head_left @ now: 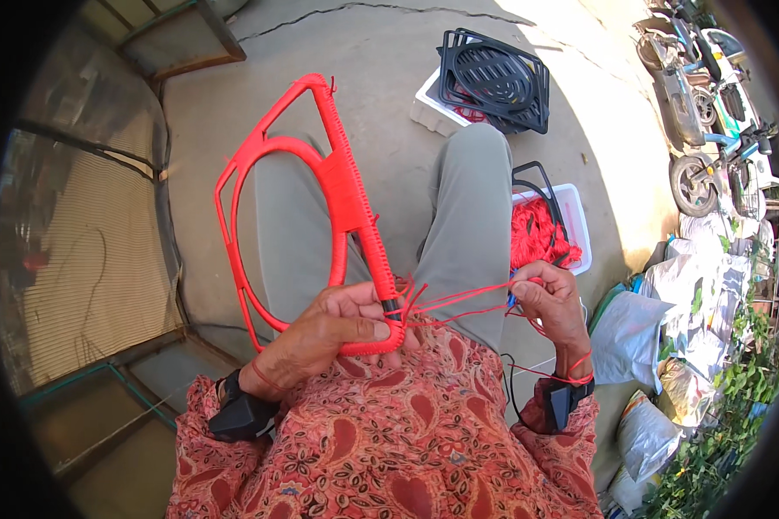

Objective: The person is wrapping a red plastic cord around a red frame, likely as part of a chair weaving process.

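A large frame [346, 197] wrapped in red cord leans across my left thigh, with a rounded ring inside its angular outline. My left hand [344, 322] grips its near corner, thumb on top, beside a short black stretch where the wrapping is absent. Several strands of red cord [463, 296] run from that spot to the right. My right hand [545, 303] pinches these strands and holds them out taut over my right thigh. Some cord also loops round my right wrist, next to a black wrist device [561, 402].
Right of my knee, a white tub [577, 216] holds a heap of red cord [541, 233] and a black frame piece. Ahead, stacked black frames [498, 82] lie on a white box [428, 108]. White sacks [636, 333] and parked scooters [697, 112] line the right; a mesh screen [104, 259] stands left.
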Action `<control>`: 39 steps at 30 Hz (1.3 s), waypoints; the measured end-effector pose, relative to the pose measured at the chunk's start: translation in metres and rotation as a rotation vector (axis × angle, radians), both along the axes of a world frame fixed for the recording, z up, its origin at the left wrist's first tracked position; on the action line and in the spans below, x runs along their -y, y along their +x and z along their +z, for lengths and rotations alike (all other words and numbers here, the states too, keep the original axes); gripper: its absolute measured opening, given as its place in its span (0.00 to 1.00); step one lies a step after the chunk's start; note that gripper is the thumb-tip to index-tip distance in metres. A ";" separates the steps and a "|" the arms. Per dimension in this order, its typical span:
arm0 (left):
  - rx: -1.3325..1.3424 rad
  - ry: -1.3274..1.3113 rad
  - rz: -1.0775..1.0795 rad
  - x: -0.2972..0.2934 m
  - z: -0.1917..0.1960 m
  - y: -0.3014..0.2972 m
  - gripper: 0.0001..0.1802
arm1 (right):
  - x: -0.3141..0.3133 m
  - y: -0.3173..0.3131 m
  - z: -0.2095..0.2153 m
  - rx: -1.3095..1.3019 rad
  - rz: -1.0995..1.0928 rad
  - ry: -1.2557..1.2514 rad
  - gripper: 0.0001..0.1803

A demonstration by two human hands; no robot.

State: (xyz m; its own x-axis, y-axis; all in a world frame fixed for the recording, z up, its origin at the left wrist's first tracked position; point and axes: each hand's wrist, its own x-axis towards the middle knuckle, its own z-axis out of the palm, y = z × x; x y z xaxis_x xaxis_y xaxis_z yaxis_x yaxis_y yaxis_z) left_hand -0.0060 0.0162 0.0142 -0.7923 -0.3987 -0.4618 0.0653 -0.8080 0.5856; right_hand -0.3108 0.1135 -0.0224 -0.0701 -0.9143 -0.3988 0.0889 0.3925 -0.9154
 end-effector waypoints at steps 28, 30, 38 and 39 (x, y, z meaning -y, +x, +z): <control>-0.005 0.008 -0.033 0.001 0.001 0.004 0.22 | 0.000 0.047 0.006 -0.110 0.415 0.154 0.12; 0.001 -0.005 -0.036 0.002 0.002 0.004 0.27 | -0.009 0.029 0.005 -0.059 0.210 -0.006 0.12; 0.039 -0.031 -0.024 0.004 0.010 0.006 0.30 | -0.055 -0.052 -0.036 0.403 -0.272 -0.124 0.11; 0.045 -0.026 -0.022 0.004 0.010 0.006 0.30 | -0.060 -0.061 -0.043 0.402 -0.347 -0.098 0.11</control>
State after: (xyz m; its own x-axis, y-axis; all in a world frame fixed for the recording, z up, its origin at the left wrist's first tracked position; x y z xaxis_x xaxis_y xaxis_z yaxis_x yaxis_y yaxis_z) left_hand -0.0005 0.0125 0.0239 -0.7796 -0.3935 -0.4872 0.0206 -0.7936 0.6080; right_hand -0.3713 0.1738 -0.0654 -0.2342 -0.8987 -0.3707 0.5490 0.1925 -0.8134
